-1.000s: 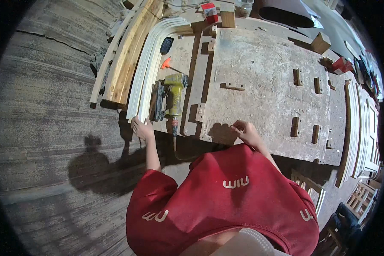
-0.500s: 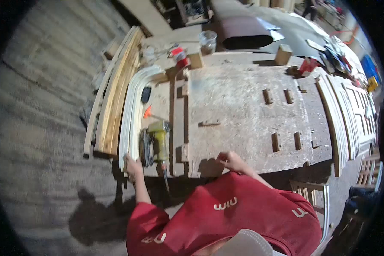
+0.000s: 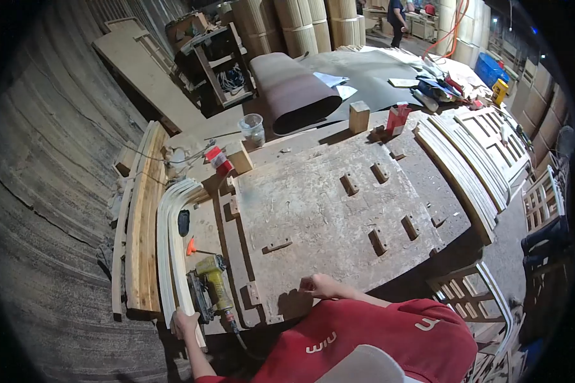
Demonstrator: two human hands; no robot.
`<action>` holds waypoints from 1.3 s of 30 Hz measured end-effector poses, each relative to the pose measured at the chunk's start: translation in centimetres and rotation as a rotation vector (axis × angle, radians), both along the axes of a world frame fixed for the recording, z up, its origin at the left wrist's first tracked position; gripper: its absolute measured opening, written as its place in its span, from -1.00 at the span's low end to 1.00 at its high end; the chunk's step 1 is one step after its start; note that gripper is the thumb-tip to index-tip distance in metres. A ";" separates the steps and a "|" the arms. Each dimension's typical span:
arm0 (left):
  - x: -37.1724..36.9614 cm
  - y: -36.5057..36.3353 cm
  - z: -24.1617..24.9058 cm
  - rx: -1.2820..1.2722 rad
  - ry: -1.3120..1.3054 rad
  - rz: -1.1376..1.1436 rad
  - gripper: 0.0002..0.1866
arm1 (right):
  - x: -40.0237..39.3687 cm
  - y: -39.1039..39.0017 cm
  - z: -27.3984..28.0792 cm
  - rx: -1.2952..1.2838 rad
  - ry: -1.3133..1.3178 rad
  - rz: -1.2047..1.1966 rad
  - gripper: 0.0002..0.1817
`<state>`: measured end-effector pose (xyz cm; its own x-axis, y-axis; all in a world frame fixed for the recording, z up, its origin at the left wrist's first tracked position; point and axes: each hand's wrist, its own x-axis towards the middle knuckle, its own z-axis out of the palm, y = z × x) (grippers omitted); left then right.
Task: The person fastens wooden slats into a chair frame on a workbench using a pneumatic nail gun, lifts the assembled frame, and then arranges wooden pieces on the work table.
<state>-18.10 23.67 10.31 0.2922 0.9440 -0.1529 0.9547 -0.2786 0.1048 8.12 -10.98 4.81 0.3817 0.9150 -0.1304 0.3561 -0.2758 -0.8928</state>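
Left hand (image 3: 185, 324): fingers curled round near end of pale strips (image 3: 165, 252), left side of bench (image 3: 201, 233), nail gun (image 3: 216, 285) just beside. Right hand (image 3: 321, 286): fingers bent in over board (image 3: 319, 210), near edge; cannot tell if gripping anything.

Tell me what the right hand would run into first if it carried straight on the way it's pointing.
Probably the small wooden block at the left edge of the board. The right hand's height is unclear; it might pass over or just beside the block, towards the nail gun.
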 end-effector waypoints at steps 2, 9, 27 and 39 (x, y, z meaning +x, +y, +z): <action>-0.5 0.4 -0.7 0.019 -0.075 -0.012 -0.20 | -0.2 0.0 0.8 -0.068 0.019 0.041 -0.74; 0.3 -1.6 1.3 -0.200 -0.273 0.061 -0.20 | -0.5 0.4 0.8 -0.032 0.032 0.059 -0.72; 15.2 -18.1 3.8 -0.870 -1.194 -0.369 -0.74 | 0.2 6.9 5.3 0.546 0.424 -0.301 -0.43; 20.3 -24.1 0.0 -1.139 -1.139 -0.563 -0.59 | 3.9 0.0 5.0 0.506 0.269 -1.102 -0.64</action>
